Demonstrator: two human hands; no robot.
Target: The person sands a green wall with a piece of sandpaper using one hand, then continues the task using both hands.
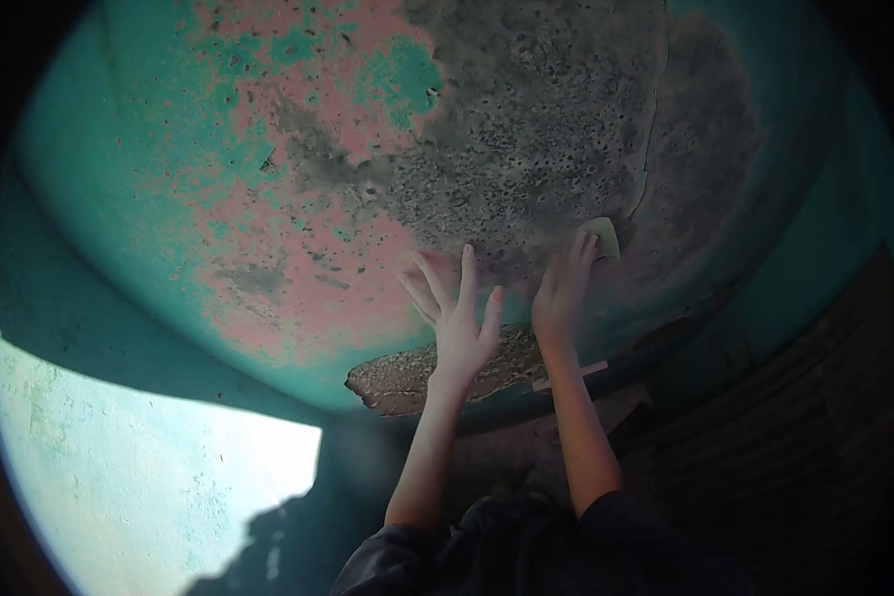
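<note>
Standing out at far left, a sunlit patch point(139, 457) is bounded by shadow. Farther right, pink paint point(298, 318) is exposed on the worn green wall point(99, 189). Along its lower edge, a chipped patch point(397, 382) is partly covered by the left hand point(459, 338), whose fingers are spread with nothing grasped; firm contact cannot be confirmed. To the right, a pale green pad point(608, 238) is held at the fingertips of the right hand point(558, 298), apparently flat against the wall; the grip's underside is hidden. The pad could be snagged if it is dragged over the crack point(651, 139) just above, and fingertips could be scraped by pitted grey areas point(526, 129) if pressure is heavy.
</note>
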